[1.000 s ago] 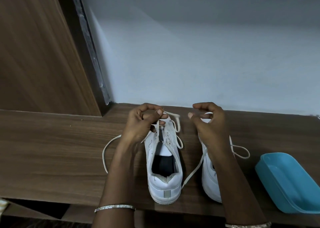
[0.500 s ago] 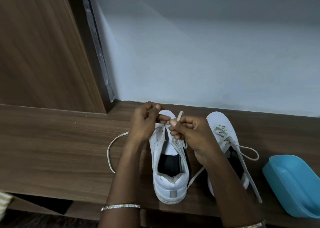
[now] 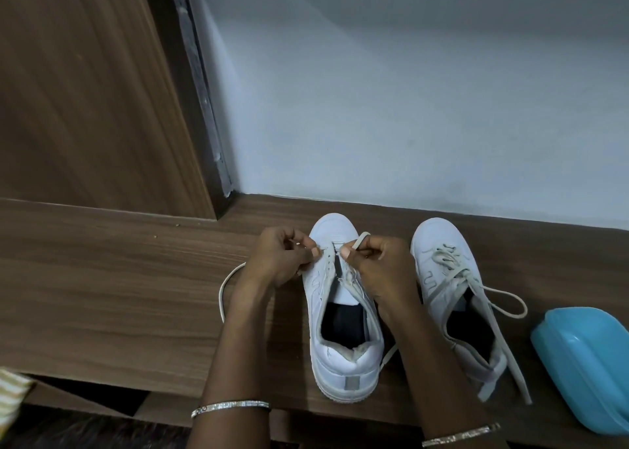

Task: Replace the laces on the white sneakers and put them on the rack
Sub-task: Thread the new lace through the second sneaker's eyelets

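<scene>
– White shapes, I'm told. What are they?
– Two sneakers, side by side on a brown wooden shelf [image 3: 102, 295], toes towards a pale wall. The left sneaker [image 3: 343, 363] sits between both hands. The right sneaker [image 3: 452, 278] stands just beside it, laced, its ends trailing loose.
– And the hands?
– The left hand [image 3: 279, 258] pinches the lace [image 3: 220, 298] at the left sneaker's front eyelets. The right hand [image 3: 381, 264] pinches its other end close by. A loop of lace lies on the wood to the left. A blue plastic tub [image 3: 585, 363] rests at far right
</scene>
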`<state>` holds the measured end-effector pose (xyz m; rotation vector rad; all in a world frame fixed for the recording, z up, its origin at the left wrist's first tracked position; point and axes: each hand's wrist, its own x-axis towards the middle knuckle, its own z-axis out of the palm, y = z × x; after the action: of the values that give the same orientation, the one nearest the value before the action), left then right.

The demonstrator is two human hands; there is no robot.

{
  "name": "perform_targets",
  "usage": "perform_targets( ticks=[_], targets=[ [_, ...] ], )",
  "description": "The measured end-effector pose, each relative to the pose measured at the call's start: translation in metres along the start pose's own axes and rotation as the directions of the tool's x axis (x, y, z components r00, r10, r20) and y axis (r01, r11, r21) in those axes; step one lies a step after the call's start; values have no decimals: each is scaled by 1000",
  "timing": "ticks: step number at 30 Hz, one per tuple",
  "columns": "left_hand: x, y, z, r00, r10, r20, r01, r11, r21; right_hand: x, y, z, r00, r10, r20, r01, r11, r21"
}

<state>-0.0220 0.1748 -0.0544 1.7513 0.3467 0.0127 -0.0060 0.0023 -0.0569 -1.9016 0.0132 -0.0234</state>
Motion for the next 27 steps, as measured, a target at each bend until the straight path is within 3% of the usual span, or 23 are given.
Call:
perform_targets(
  ticks=[6,14,20,27],
  targets=[
    [-4,1,-2,993,-25,112,28,999,-26,3,4,6,1000,12,16,-11,999,-45],
    [-5,-2,-1,996,19,82,-17,999,-31,0,2,18,990,136,-34,-135,991,19],
    [-7,-3,-1,996,54,68,-52,998,-33,-1,3,22,988,150,-38,-143,980,135],
    [-5,-2,-2,995,66,73,-68,997,22,-1,2,14,973,215,85,-231,929,290]
  ],
)
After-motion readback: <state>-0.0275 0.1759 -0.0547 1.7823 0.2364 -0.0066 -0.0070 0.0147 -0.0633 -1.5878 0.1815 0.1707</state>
